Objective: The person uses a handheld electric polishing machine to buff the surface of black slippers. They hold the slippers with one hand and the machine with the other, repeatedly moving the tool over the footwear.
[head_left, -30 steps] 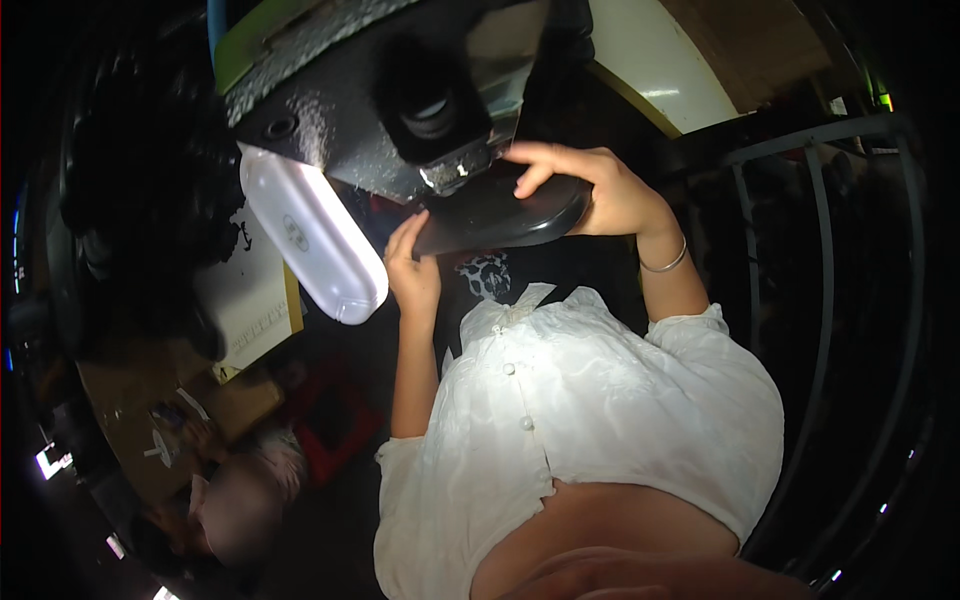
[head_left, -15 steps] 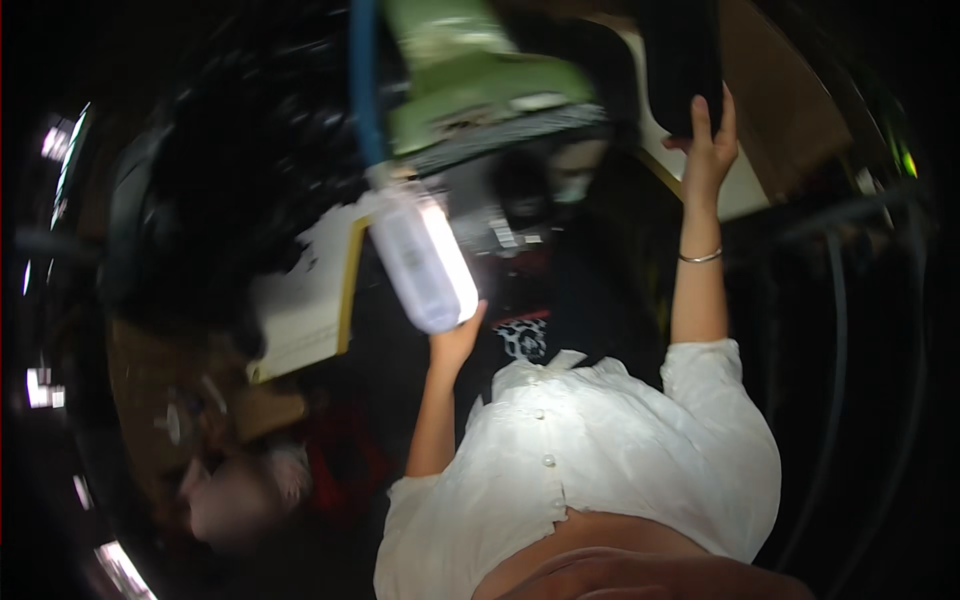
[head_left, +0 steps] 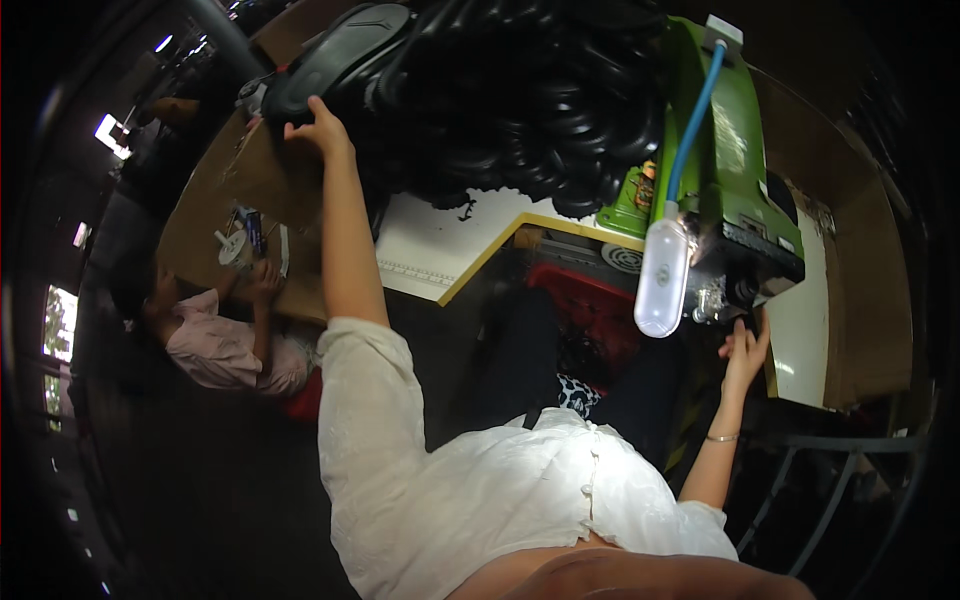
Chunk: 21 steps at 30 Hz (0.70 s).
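My left hand (head_left: 322, 135) is stretched out to the far left, its fingers closed on the near end of a black shoe sole (head_left: 345, 55); some of its fingers are hidden. That sole lies beside a large heap of shiny black soles (head_left: 520, 100). My right hand (head_left: 742, 355) is just below the working head of a green sewing machine (head_left: 725, 140), fingers apart, with nothing visible in them. A white lamp (head_left: 662, 285) on a blue flexible neck (head_left: 695, 125) hangs at the machine's front, to the left of that hand.
A white worktable (head_left: 425, 235) with a yellow edge runs under the heap. Beneath the machine is a red container (head_left: 590, 320) with dark contents. Cardboard (head_left: 870, 290) stands at the right, above a metal rail (head_left: 850, 440). A person in pink (head_left: 215, 340) sits at the left.
The view has swung to the right. My left hand has gone from beside the lamp to the sole at far left. My right hand has left a long dark piece and come to the machine head.
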Available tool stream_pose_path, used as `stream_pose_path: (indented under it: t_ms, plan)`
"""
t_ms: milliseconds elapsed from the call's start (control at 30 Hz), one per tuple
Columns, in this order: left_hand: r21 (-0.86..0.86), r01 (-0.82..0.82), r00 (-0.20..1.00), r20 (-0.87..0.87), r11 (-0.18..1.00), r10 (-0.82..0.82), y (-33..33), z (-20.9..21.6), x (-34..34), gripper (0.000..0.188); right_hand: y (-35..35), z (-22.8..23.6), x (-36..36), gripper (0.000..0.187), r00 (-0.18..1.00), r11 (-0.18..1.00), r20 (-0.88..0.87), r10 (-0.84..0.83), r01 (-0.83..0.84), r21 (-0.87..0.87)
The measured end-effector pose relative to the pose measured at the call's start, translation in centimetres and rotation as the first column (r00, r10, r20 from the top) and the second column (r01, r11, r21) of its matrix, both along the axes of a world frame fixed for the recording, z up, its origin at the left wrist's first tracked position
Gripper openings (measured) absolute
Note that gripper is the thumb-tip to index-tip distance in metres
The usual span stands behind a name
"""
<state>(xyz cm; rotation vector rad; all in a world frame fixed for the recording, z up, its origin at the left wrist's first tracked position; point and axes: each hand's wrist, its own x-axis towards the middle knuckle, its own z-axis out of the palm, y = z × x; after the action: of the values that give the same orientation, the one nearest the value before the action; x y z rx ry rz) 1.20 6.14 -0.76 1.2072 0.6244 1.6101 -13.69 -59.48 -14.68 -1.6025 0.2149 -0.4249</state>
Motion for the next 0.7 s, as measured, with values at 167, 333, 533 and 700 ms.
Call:
stream_pose_path:
  t_ms: [167,333,533,700]
  plan:
    - [-0.265,0.360,0.929,0.014,0.895,-0.369,3.3,2.8,1.0,0.068,-3.0,-2.3,-1.2,0.053,0.998,0.999,-0.059,-0.036,0.034,-0.033]
    - [0.224,0.052,0.990,0.116,0.973,-0.079,-1.7,6.3,-1.5,0.056,-1.8,-2.9,-0.5,0.048,0.994,0.998,-0.091,0.066,-0.068,-0.018]
    - [0.433,-0.166,0.921,0.388,0.886,-0.017,-19.7,7.5,-17.1,0.059,1.8,-5.0,-1.8,0.031,0.947,0.966,-0.198,0.254,-0.258,0.007]
    - [0.180,0.522,0.836,0.084,0.833,-0.542,-27.5,-3.1,-23.5,0.041,6.9,-6.2,-5.6,0.055,0.695,0.742,-0.329,0.639,-0.670,0.025]
